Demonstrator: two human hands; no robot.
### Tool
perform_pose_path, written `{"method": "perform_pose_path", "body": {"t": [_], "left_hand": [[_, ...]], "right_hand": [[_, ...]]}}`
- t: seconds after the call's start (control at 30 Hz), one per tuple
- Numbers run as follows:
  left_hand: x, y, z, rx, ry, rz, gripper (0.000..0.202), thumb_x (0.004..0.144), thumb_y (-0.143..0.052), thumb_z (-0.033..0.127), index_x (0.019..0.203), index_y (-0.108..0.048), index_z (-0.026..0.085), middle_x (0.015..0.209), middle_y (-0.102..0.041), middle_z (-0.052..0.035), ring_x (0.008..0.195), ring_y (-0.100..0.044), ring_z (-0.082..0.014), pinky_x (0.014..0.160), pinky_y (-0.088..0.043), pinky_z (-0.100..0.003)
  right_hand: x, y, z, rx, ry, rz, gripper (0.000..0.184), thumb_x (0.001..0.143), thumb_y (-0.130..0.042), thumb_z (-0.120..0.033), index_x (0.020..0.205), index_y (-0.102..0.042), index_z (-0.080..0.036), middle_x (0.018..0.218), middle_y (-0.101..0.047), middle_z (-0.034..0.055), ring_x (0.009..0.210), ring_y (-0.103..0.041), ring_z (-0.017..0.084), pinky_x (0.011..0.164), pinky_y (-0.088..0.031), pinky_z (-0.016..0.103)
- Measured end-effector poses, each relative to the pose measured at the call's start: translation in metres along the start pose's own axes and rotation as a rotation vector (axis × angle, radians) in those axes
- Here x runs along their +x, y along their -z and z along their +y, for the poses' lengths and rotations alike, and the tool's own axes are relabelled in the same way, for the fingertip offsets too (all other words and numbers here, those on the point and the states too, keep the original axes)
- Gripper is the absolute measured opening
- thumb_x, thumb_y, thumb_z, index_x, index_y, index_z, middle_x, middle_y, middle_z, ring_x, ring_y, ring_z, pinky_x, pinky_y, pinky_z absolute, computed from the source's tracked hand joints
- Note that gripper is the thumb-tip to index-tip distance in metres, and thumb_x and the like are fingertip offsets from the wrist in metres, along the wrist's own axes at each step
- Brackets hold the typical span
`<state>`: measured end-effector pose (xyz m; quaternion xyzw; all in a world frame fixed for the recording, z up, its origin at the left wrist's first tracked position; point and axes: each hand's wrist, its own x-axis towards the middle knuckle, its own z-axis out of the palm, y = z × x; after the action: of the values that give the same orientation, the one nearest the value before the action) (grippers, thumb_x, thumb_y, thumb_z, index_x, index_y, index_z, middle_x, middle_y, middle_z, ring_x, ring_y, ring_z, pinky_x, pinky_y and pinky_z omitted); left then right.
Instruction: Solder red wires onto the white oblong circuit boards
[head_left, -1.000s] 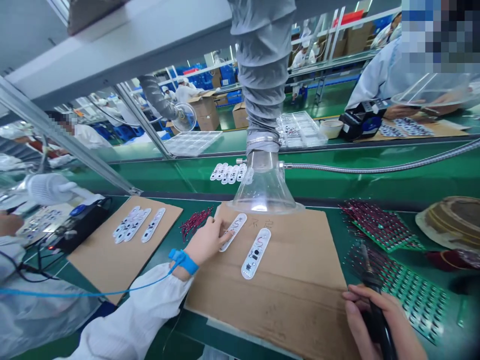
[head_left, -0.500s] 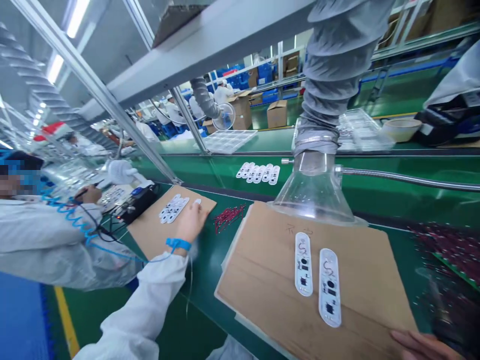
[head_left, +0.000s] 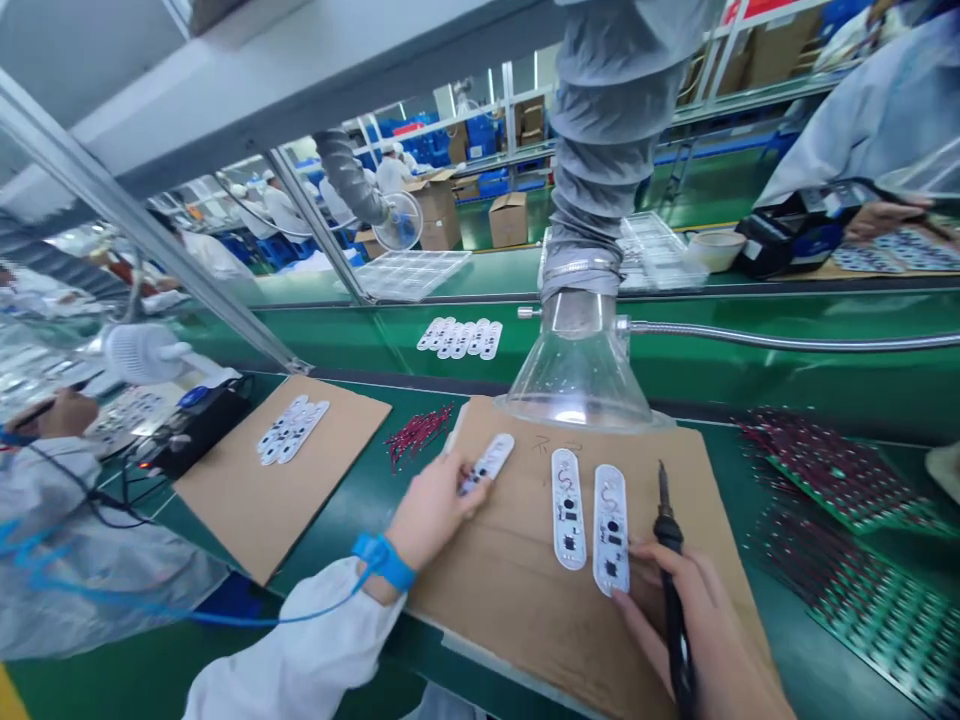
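My left hand point(head_left: 429, 517), with a blue wrist strap point(head_left: 384, 563), pinches a white oblong circuit board point(head_left: 493, 460) over the left part of the near cardboard sheet point(head_left: 517, 590). Two similar boards lie side by side on that sheet, a left board point(head_left: 568, 512) and a right board point(head_left: 611, 530), both with black parts and thin curled wires. A black-handled soldering iron point(head_left: 677, 625) rests in my right hand point(head_left: 705, 610), its tip pointing away from me. The finger and thumb of that hand reach the edge of the right board.
A clear fume hood point(head_left: 577, 375) hangs over the sheet's far edge. Red wires point(head_left: 420, 432) lie to the left, beside another cardboard sheet point(head_left: 255, 510) with several boards. Green panels with wires point(head_left: 862, 490) sit at right. A co-worker's hand point(head_left: 71, 412) is at far left.
My left hand has come from the left cardboard to the near sheet, bringing a circuit board. My right hand has moved in from the lower right edge, now with the soldering iron. The view turned right.
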<state>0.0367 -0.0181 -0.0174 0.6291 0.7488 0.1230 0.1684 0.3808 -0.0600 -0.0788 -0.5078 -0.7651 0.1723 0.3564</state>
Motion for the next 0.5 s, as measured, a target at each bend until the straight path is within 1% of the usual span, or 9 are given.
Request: {"method": "perform_pose_path", "body": {"t": [0.07, 0.13, 0.2, 0.27, 0.3, 0.37, 0.4, 0.47, 0.5], "left_hand": [[-0.008, -0.022, 0.034, -0.056, -0.08, -0.091, 0.028, 0.103, -0.065, 0.054, 0.1, -0.062, 0.027, 0.107, -0.076, -0.0113, 0.095, -0.073, -0.0283, 0.079, -0.051, -0.038], [-0.015, -0.034, 0.058, -0.128, -0.134, -0.177, 0.026, 0.105, -0.063, 0.051, 0.106, -0.065, 0.026, 0.108, -0.077, -0.0128, 0.097, -0.073, -0.0291, 0.081, -0.053, -0.04], [-0.019, -0.036, 0.068, -0.215, -0.22, -0.248, 0.024, 0.105, -0.062, 0.045, 0.114, -0.069, 0.024, 0.11, -0.078, -0.0127, 0.1, -0.074, -0.0288, 0.084, -0.055, -0.039], [-0.017, -0.027, 0.06, -0.266, -0.301, -0.282, 0.026, 0.105, -0.06, 0.041, 0.121, -0.072, 0.025, 0.115, -0.08, -0.0117, 0.104, -0.075, -0.0282, 0.091, -0.057, -0.038], [-0.013, -0.019, 0.048, -0.263, -0.311, -0.27, 0.028, 0.107, -0.057, 0.041, 0.122, -0.074, 0.025, 0.117, -0.081, -0.0108, 0.107, -0.075, -0.0278, 0.094, -0.058, -0.038], [0.0, 0.006, 0.008, -0.183, -0.208, -0.157, 0.031, 0.108, -0.053, 0.043, 0.116, -0.077, 0.026, 0.119, -0.082, -0.0086, 0.109, -0.075, -0.0275, 0.098, -0.058, -0.037], [0.008, 0.021, -0.019, -0.101, -0.1, -0.038, 0.031, 0.108, -0.052, 0.043, 0.113, -0.077, 0.025, 0.119, -0.082, -0.0079, 0.11, -0.075, -0.0276, 0.099, -0.059, -0.037], [0.021, 0.056, -0.08, 0.134, 0.22, 0.202, 0.027, 0.105, -0.055, 0.038, 0.112, -0.076, 0.024, 0.113, -0.082, -0.007, 0.108, -0.076, -0.028, 0.098, -0.059, -0.036], [0.024, 0.075, -0.11, 0.204, 0.337, 0.283, 0.028, 0.103, -0.054, 0.035, 0.115, -0.075, 0.021, 0.113, -0.08, -0.0108, 0.113, -0.075, -0.0313, 0.101, -0.059, -0.039]], "right_hand": [[0.003, -0.004, -0.007, 0.02, -0.045, 0.002, 0.026, 0.109, -0.062, -0.032, 0.134, -0.062, -0.029, 0.129, -0.069, 0.0118, 0.109, -0.082, 0.028, 0.083, -0.072, 0.039], [0.003, -0.005, -0.011, 0.029, -0.083, -0.018, 0.025, 0.111, -0.056, -0.031, 0.136, -0.061, -0.03, 0.13, -0.067, 0.0109, 0.104, -0.083, 0.027, 0.081, -0.072, 0.039], [0.001, -0.005, -0.013, 0.03, -0.117, -0.056, 0.026, 0.112, -0.053, -0.031, 0.138, -0.06, -0.031, 0.134, -0.066, 0.0108, 0.098, -0.083, 0.025, 0.081, -0.071, 0.04], [0.0, -0.002, -0.015, 0.025, -0.131, -0.056, 0.028, 0.112, -0.052, -0.03, 0.139, -0.059, -0.03, 0.137, -0.065, 0.0114, 0.096, -0.082, 0.024, 0.084, -0.071, 0.042], [0.0, 0.0, -0.016, 0.016, -0.122, -0.037, 0.028, 0.111, -0.053, -0.029, 0.138, -0.06, -0.03, 0.135, -0.065, 0.0113, 0.096, -0.081, 0.025, 0.085, -0.071, 0.042], [0.0, 0.005, -0.016, 0.002, -0.092, 0.019, 0.028, 0.109, -0.057, -0.029, 0.136, -0.061, -0.03, 0.13, -0.067, 0.0105, 0.1, -0.081, 0.027, 0.086, -0.07, 0.043], [0.0, 0.008, -0.015, 0.001, -0.074, 0.042, 0.028, 0.107, -0.059, -0.03, 0.135, -0.063, -0.03, 0.128, -0.068, 0.0102, 0.103, -0.08, 0.028, 0.085, -0.07, 0.042], [-0.001, 0.012, -0.008, 0.014, -0.043, 0.084, 0.027, 0.106, -0.062, -0.033, 0.132, -0.065, -0.029, 0.125, -0.071, 0.01, 0.104, -0.08, 0.029, 0.084, -0.069, 0.041], [-0.001, 0.013, -0.002, 0.024, -0.033, 0.087, 0.028, 0.105, -0.063, -0.036, 0.132, -0.066, -0.029, 0.125, -0.072, 0.0102, 0.104, -0.08, 0.03, 0.084, -0.068, 0.041]]}}
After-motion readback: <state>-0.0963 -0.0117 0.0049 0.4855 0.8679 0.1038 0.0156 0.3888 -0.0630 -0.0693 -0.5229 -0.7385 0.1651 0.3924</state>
